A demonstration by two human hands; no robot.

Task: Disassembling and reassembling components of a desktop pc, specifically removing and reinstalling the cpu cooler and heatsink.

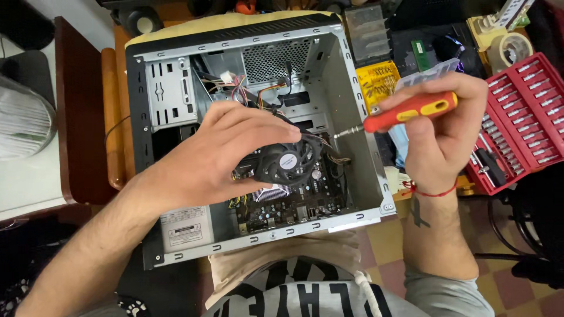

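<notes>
An open grey computer case (346,88) lies on its side in front of me, its motherboard (294,202) facing up. My left hand (217,155) reaches into the case and grips the round black cooler fan (288,161) by its left side. My right hand (437,132) hovers over the case's right wall, closed around a red and yellow screwdriver (411,108). The screwdriver's metal tip (346,132) points left toward the fan, just short of it. Coloured cables (252,91) run behind the fan.
A grey power supply (185,226) sits in the case's near left corner. A red tray of screwdriver bits (523,117) lies open to the right, with a tape roll (511,50) behind it. A white fan (23,120) stands at far left.
</notes>
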